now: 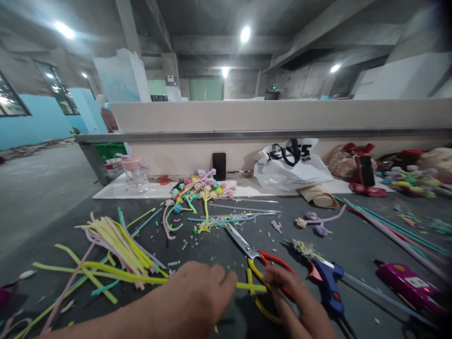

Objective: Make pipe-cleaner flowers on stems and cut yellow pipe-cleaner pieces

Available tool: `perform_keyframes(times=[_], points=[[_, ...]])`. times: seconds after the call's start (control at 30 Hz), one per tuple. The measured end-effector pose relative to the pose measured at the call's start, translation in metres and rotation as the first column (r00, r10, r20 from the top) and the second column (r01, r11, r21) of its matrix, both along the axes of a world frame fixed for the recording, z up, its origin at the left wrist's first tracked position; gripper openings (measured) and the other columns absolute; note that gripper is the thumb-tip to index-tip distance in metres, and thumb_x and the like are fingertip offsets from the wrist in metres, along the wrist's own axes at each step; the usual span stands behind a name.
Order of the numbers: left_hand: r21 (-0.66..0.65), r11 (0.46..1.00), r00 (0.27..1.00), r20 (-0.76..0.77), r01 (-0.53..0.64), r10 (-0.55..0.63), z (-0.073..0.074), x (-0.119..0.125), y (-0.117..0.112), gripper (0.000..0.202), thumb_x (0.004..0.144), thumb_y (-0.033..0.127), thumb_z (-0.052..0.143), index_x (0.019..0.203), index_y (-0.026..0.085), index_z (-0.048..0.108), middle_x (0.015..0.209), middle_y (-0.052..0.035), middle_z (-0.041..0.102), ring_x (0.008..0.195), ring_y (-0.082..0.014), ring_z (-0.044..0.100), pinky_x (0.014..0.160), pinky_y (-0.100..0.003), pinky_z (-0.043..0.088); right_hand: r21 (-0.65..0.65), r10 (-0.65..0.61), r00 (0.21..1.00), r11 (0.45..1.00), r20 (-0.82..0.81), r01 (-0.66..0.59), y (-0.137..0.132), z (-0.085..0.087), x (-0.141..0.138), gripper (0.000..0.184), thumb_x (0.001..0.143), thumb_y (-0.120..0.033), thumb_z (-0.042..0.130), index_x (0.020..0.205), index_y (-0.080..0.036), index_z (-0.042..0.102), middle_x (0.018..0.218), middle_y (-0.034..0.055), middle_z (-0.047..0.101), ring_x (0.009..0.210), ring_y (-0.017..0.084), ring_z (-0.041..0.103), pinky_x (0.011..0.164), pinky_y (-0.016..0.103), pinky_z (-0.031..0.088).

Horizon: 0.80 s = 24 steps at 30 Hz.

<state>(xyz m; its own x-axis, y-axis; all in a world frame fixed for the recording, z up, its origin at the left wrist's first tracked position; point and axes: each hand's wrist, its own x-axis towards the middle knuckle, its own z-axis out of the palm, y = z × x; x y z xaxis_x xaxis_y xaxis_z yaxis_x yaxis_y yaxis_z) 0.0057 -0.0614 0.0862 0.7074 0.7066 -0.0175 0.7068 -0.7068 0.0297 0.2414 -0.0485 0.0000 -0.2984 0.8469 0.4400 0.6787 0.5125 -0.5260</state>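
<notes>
My left hand is closed around a bundle of yellow pipe cleaners, which trails off to the left. A short yellow end runs out of it to my right hand, whose thumb and fingers pinch it. Scissors with red and yellow handles lie just behind and partly under the right hand, blades slightly apart. Left of my left hand is a loose pile of yellow, pink and purple pipe cleaners. Finished-looking pipe-cleaner flowers lie in a bunch beyond the hands.
A blue glue gun and a purple one lie at right. Clear glue sticks, a small purple flower sprig and scraps cover the mat. Behind stand a clear cup, a black phone and a white bag.
</notes>
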Motion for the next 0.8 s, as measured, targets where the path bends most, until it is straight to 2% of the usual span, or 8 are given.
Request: perform_keyframes(times=[0.13,0.3,0.4,0.53,0.6,0.7,0.73,0.8], points=[[-0.186,0.943,0.957,0.04,-0.276,0.288,-0.02,-0.006,0.001,0.017,0.079,0.017,0.042,0.089,0.02,0.055,0.077,-0.0078,0.064,0.065,-0.0233,0.061,0.055,-0.031,0.042,0.003,-0.137,0.95,0.99,0.28,0.142,0.031,-0.015,0.0,0.039,0.071,-0.016,0.049,0.11,-0.016,0.055,0.107,0.0141,0.061,0.099,0.028,0.057,0.085,0.043,0.045],[-0.398,0.831,0.858,0.174,-0.387,0.483,-0.053,-0.021,0.027,0.026,0.084,0.028,0.033,0.077,0.019,0.056,0.078,-0.01,0.063,0.075,-0.0247,0.061,0.063,-0.034,0.043,-0.063,-0.135,0.897,0.982,0.421,0.178,0.042,-0.014,-0.004,0.043,0.071,-0.015,0.052,0.113,-0.013,0.054,0.102,0.0158,0.06,0.094,0.027,0.058,0.08,0.039,0.045],[-0.475,0.763,0.731,0.306,-0.438,0.61,-0.062,-0.031,0.05,0.022,0.081,0.026,0.036,0.069,0.017,0.052,0.076,-0.0076,0.059,0.079,-0.0223,0.059,0.069,-0.034,0.044,-0.117,-0.112,0.893,0.977,0.435,0.18,0.042,-0.007,-0.006,0.042,0.07,-0.012,0.05,0.112,-0.017,0.054,0.099,0.0136,0.061,0.088,0.024,0.061,0.074,0.033,0.047],[-0.577,0.683,0.639,0.327,-0.448,0.696,-0.064,-0.033,0.066,0.022,0.081,0.024,0.028,0.075,0.017,0.048,0.069,-0.002,0.051,0.05,-0.0129,0.054,0.045,-0.026,0.045,-0.247,-0.067,0.934,0.956,0.35,0.161,0.049,0.004,-0.002,0.044,0.071,-0.011,0.048,0.115,-0.018,0.051,0.093,0.0116,0.065,0.082,0.022,0.063,0.066,0.029,0.045],[-0.696,0.613,0.535,0.378,-0.374,0.755,-0.067,-0.031,0.066,0.02,0.08,0.025,0.029,0.076,0.016,0.047,0.066,0.0008,0.047,0.041,-0.0092,0.048,0.037,-0.023,0.042,-0.422,-0.042,0.972,0.896,0.231,0.139,0.054,0.011,0.002,0.047,0.071,-0.016,0.05,0.119,-0.018,0.046,0.081,0.0071,0.066,0.073,0.02,0.063,0.059,0.027,0.044],[-0.848,0.51,0.259,0.464,-0.146,0.847,-0.076,-0.031,0.063,0.017,0.077,0.032,0.039,0.075,0.016,0.046,0.066,0.002,0.045,0.04,-0.0068,0.044,0.032,-0.02,0.04,-0.702,-0.106,0.994,0.709,-0.02,0.061,0.056,0.022,0.008,0.056,0.067,-0.023,0.059,0.12,-0.016,0.042,0.069,0.001,0.062,0.062,0.016,0.06,0.053,0.023,0.042],[-0.865,0.492,0.188,0.47,-0.095,0.862,-0.08,-0.032,0.063,0.019,0.076,0.034,0.041,0.075,0.016,0.046,0.066,0.0023,0.045,0.039,-0.0063,0.043,0.031,-0.019,0.038,-0.755,-0.142,0.985,0.655,-0.101,0.017,0.053,0.026,0.008,0.059,0.065,-0.026,0.062,0.12,-0.016,0.042,0.072,0.001,0.062,0.061,0.014,0.059,0.053,0.022,0.043],[-0.87,0.488,0.123,0.478,-0.074,0.87,-0.088,-0.035,0.064,0.021,0.077,0.037,0.04,0.077,0.016,0.045,0.066,0.003,0.044,0.038,-0.0054,0.041,0.03,-0.018,0.037,-0.803,-0.19,0.955,0.591,-0.229,-0.075,0.045,0.033,0.007,0.065,0.063,-0.036,0.066,0.12,-0.02,0.042,0.082,0.0015,0.06,0.059,0.013,0.057,0.053,0.022,0.044]])
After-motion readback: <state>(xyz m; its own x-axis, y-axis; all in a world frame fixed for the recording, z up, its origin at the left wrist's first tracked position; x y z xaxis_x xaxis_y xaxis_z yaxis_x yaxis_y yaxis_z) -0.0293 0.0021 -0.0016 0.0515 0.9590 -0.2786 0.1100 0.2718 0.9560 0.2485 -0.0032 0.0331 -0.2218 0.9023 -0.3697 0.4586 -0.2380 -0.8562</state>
